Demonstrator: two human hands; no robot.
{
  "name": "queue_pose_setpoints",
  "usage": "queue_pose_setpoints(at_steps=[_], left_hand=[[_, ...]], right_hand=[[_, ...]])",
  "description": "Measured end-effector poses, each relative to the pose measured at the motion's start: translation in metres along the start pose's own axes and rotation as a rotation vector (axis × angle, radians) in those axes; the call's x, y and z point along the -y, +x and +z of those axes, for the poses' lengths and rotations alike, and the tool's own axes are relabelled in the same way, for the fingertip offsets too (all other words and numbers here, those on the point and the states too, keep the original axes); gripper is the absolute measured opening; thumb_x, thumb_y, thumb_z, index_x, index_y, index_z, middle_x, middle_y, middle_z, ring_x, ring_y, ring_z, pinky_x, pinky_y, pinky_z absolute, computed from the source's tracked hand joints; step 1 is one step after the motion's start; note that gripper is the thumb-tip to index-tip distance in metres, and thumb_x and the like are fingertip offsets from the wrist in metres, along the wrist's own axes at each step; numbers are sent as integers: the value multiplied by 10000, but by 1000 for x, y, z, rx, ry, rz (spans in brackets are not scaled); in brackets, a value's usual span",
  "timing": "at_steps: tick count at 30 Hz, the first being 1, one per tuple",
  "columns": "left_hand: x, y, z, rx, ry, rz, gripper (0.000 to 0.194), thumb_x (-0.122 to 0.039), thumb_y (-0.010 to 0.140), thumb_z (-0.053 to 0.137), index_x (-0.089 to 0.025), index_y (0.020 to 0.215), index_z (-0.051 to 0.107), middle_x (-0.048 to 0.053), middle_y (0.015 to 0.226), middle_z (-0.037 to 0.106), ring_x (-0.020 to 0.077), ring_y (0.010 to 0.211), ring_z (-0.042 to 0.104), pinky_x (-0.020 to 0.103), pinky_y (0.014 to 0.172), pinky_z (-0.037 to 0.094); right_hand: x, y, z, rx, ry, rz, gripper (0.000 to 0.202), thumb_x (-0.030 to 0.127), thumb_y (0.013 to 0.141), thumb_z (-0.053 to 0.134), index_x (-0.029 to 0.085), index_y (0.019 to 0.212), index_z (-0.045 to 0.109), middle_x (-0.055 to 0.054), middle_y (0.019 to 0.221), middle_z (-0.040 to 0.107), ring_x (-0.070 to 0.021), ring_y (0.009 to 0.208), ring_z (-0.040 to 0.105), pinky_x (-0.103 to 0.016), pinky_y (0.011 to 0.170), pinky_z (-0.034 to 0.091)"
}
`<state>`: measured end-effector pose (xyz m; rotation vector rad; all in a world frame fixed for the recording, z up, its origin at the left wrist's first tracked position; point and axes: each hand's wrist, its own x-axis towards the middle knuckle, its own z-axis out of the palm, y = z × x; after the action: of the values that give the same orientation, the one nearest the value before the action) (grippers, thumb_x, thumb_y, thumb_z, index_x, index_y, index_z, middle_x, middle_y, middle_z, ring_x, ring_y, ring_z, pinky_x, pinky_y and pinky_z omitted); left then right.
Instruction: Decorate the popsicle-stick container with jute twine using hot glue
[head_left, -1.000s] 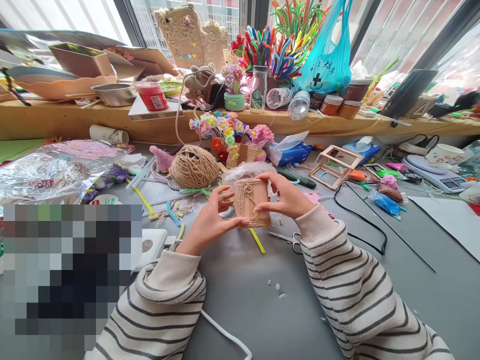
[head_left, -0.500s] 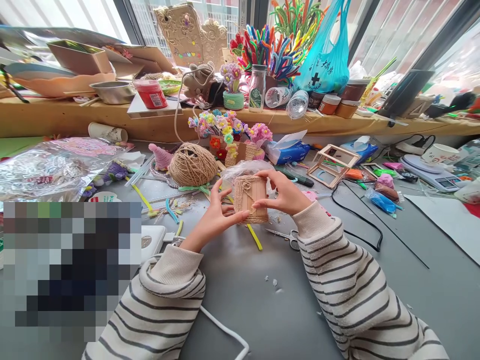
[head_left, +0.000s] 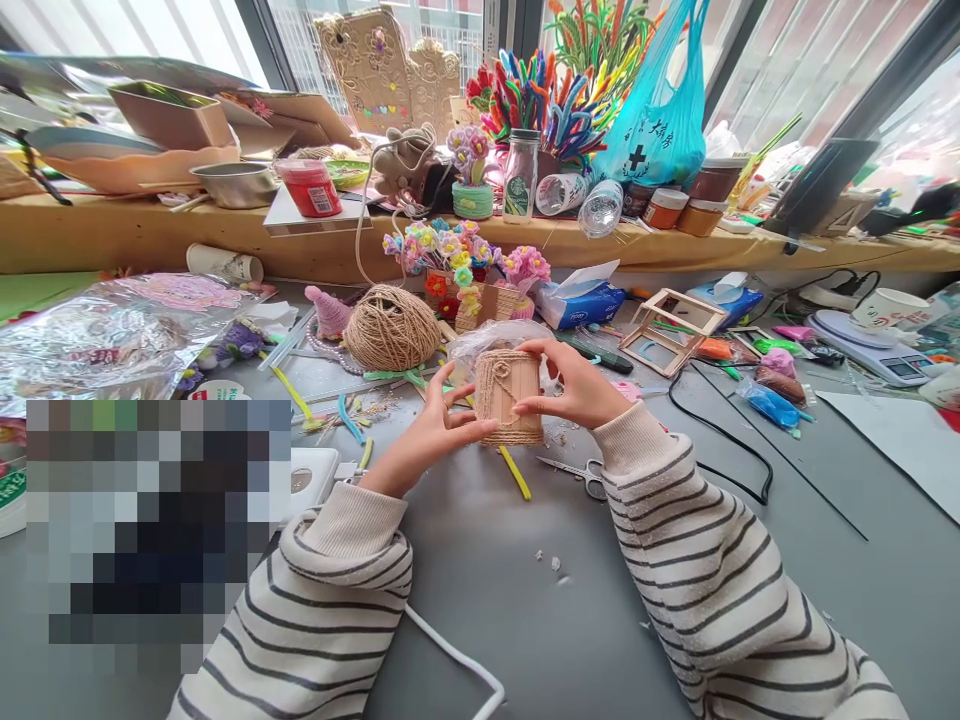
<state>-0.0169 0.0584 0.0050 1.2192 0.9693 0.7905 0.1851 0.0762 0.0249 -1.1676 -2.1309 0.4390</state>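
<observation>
While a clear plastic bag (head_left: 112, 335) lies at the far left of the table (head_left: 480, 620), a ball of twine (head_left: 394, 327) sits nearer the middle, beyond the left hand (head_left: 420, 440). That hand's thumb reaches the lower left of a small wood-and-twine container (head_left: 521, 378); its other fingers are spread by the container's left side, and whether they press on it I cannot tell. The container is upright between the two hands, seemingly lifted off the table, with a coiled twine knot (head_left: 501, 371) on its front. The step in hand looks like steadying the piece with its decorated face turned to the wearer. From the right, the right hand (head_left: 581, 385) pinches it, thumb on the front, index finger at the top edge. The next move probably calls for a firm pinch here and a light left thumb, leaving the twine undisturbed. Scissors (head_left: 578, 474) lie just below this hand; farther right are a wooden frame (head_left: 651, 343) and a scale (head_left: 862, 345).
</observation>
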Motion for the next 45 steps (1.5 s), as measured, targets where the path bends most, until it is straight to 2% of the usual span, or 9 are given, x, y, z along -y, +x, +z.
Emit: queue_pose_setpoints(at_steps=[9,19,24,27,30,33,35,39,45], left_hand=[[0,-1,0,17,-1,-17,917,-307,681,651,-319,1344,19,164,1395,206,254,1103,493,458,955,345],[0,0,0,40,-34,-26,962,-266,648,686,-319,1344,24,162,1376,239,263,1100,495,450,933,370],[2,1,-1,29,-34,-29,950,-281,633,697,-310,1339,62,163,1368,242,276,1117,476,450,927,376],[2,1,-1,32,-25,-22,938,-283,634,696,-298,1334,71,163,1356,251,268,1098,491,445,929,376],[2,1,-1,38,-14,-15,925,-287,636,692,-292,1329,79,160,1348,256,254,1067,514,433,923,384],[1,0,-1,46,3,-5,911,-282,637,687,-305,1325,91,153,1342,256,245,1044,528,432,915,390],[-1,-1,-1,54,19,6,900,-277,642,681,-318,1322,92,147,1335,262,235,1029,536,433,915,388],[-3,-2,0,68,30,14,878,-280,652,670,-330,1319,102,146,1349,247,227,1026,537,430,914,385],[-3,-2,-1,46,61,9,844,-315,663,659,-337,1316,124,146,1345,252,237,1029,532,441,917,378]], right_hand=[[2,1,-2,25,21,2,600,400,585,704,148,1077,471,-98,1045,563,-202,859,526,-331,699,437],[0,0,1,27,32,-20,621,404,574,712,163,1092,468,-103,1085,551,-220,929,517,-349,738,438],[2,0,-6,-45,35,-29,556,436,619,673,175,1073,484,-90,1066,558,-184,833,523,-311,681,438],[-1,-6,-15,-181,3,51,474,443,684,609,168,1056,502,-82,1014,565,-139,692,496,-275,608,423],[-10,-23,-21,-350,-55,202,356,439,733,549,166,962,541,-61,914,591,-106,571,448,-254,552,398],[-21,-48,-23,-471,-224,389,295,460,747,503,170,715,552,-26,679,575,-116,540,448,-251,530,368],[-27,-64,-22,-414,-352,482,336,475,751,473,178,598,514,-18,589,544,-124,522,446,-257,523,345],[-37,-82,-25,-374,-537,603,392,529,753,421,188,569,482,-28,585,527,-147,549,470,-265,512,327],[-52,-87,-28,-255,-559,722,472,659,634,472,187,637,498,-55,667,550,-197,630,528,-293,542,367]])
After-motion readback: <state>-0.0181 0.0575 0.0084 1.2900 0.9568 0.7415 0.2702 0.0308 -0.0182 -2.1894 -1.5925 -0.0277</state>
